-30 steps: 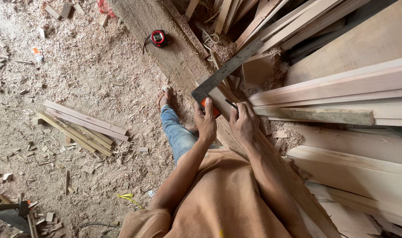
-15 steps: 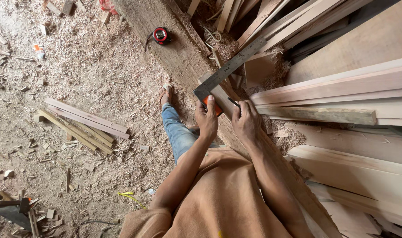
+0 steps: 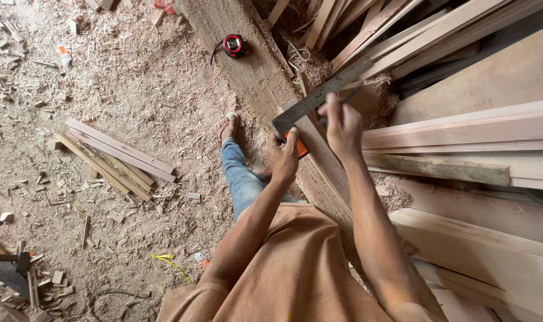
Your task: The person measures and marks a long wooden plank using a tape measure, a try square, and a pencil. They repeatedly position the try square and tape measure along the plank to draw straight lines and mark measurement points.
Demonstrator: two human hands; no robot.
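My left hand (image 3: 283, 156) grips the orange handle of a try square (image 3: 319, 96), whose steel blade lies across a narrow wooden strip (image 3: 319, 156). My right hand (image 3: 342, 125) holds a pencil (image 3: 343, 100) with its tip against the blade's edge, over the strip. The strip runs along the edge of a big rough plank (image 3: 247, 53). My leg in jeans and a sandalled foot (image 3: 228, 126) are just left of the hands.
A red and black tape measure (image 3: 233, 45) lies on the plank farther up. Stacked boards (image 3: 462, 125) fill the right side. Loose wooden strips (image 3: 113, 156) and offcuts lie on the sawdust floor at left. A yellow scrap (image 3: 170, 265) lies near my body.
My right hand has moved up along the strip from beside the left hand to the square's blade, with the pencil now at the blade. The left hand stayed on the handle.
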